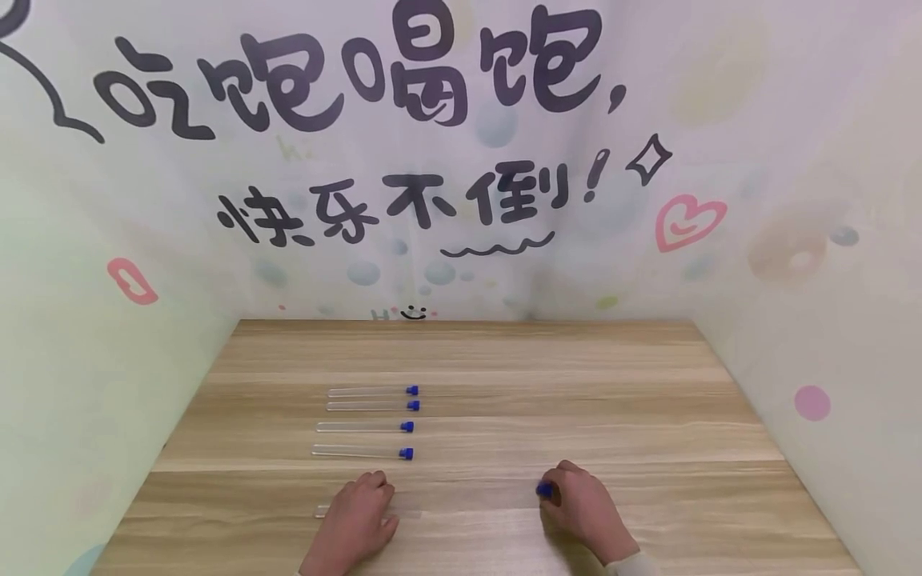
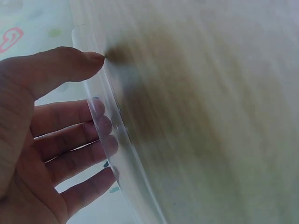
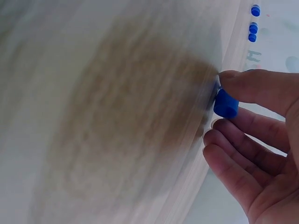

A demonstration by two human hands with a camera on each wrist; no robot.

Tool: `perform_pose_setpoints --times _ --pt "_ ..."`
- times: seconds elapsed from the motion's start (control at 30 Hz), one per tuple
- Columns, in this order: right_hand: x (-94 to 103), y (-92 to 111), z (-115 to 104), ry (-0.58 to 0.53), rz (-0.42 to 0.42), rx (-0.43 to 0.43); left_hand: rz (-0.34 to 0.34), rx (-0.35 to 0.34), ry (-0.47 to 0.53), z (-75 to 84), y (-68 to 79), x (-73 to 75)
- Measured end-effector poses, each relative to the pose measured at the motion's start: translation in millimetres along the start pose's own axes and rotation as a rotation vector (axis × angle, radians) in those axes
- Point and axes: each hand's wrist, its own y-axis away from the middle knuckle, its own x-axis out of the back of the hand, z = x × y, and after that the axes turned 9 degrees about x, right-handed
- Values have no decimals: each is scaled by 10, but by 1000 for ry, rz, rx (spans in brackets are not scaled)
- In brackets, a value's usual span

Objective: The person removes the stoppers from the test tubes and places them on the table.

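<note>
My left hand [image 1: 358, 514] is at a clear, uncapped test tube [image 1: 322, 511] on the near left of the table. In the left wrist view, the thumb is on one side of the test tube [image 2: 140, 172] and the fingertips show through its clear wall on the other. Off to the right, my right hand [image 1: 587, 508] pinches a small blue cap [image 1: 543, 489] just over the tabletop. The right wrist view has the ribbed cap [image 3: 226, 103] at the thumb and index finger, with the other fingers bent beside it.
Beyond my left hand, several clear test tubes with blue caps lie in rows, the nearest tube [image 1: 356, 451] close to the fingertips. The wood-grain table [image 1: 576, 384] meets a printed back wall [image 1: 461, 280] and side walls.
</note>
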Motion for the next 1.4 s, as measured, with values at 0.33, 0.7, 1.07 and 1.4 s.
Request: perform_pose_setpoints --times 0.33,0.7,1.07,1.4 --pt "46 -6 -17 29 -14 -34 -4 27 6 -4 14 15" --pt "174 -126 -70 125 144 27 128 97 10 -12 -16 91" --pt "215 -342 -212 164 251 137 312 35 -35 -28 -138 192" --pt "177 -443 -301 146 238 146 323 10 -56 -7 -236 227"
